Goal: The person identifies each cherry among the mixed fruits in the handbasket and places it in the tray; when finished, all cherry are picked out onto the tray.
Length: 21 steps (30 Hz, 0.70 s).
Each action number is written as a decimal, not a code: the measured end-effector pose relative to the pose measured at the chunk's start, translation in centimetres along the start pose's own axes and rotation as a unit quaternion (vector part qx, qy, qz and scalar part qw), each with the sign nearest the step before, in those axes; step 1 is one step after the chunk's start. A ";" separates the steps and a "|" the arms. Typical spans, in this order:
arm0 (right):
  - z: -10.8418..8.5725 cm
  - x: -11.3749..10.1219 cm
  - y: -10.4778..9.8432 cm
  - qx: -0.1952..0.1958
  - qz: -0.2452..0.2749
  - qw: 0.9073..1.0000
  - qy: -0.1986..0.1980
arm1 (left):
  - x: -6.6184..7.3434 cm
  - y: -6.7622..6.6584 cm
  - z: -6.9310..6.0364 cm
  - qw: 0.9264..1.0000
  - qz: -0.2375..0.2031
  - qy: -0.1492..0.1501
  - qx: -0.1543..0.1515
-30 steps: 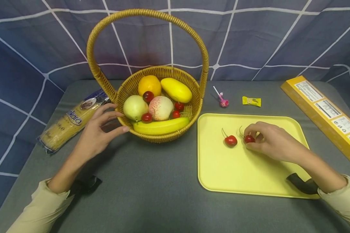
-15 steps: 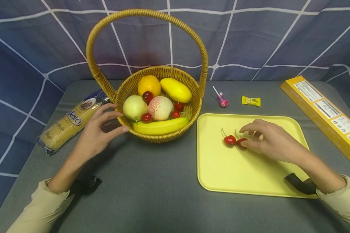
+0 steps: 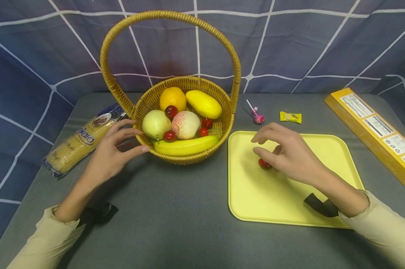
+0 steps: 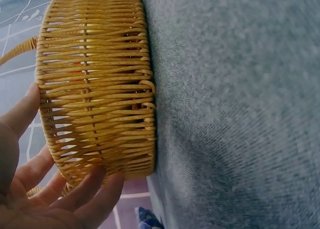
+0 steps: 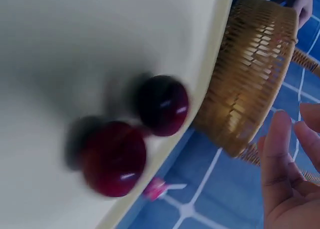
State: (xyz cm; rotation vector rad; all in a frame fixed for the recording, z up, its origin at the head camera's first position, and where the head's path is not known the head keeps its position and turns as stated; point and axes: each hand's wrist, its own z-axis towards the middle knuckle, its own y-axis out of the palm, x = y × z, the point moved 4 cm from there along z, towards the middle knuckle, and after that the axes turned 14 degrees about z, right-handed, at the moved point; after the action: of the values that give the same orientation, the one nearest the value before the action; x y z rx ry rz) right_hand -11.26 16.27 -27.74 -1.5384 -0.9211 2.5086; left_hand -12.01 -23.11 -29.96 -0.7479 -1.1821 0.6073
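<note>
My left hand [image 3: 113, 153] rests its spread fingers against the left side of the wicker basket [image 3: 183, 160]; in the left wrist view thumb and fingertips touch the weave [image 4: 100, 99]. Inside lie an orange, a mango, a green apple [image 3: 156, 124], a peach, a banana [image 3: 186, 146] and several cherries. My right hand [image 3: 291, 155] hovers over the yellow tray [image 3: 276, 201], fingers bent loosely with nothing between them. Under it one cherry [image 3: 264, 163] shows in the head view; the right wrist view has two, a nearer cherry [image 5: 115, 159] and a darker cherry [image 5: 162, 105], off the fingers.
A pasta packet [image 3: 82, 142] lies left of the basket. Behind the tray are a pink lollipop [image 3: 258, 118] and a yellow candy [image 3: 290, 117]. A long orange box [image 3: 377, 134] lies at the right. The tall basket handle [image 3: 170, 15] arches above the fruit.
My right hand has let go of the second cherry, now set beside the first, and has moved left and up over both. My left hand has stayed at the basket.
</note>
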 end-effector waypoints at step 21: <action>9.9 -1.2 6.2 -0.133 -0.038 0.990 0.016 | 0.0 -0.1 0.1 1.000 0.000 -0.010 -0.006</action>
State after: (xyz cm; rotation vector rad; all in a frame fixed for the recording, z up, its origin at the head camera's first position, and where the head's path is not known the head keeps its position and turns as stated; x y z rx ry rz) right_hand -17.34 6.24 -26.75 -1.5711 -1.3279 2.3793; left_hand -12.16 -23.17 -29.89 -0.7526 -1.2059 0.6092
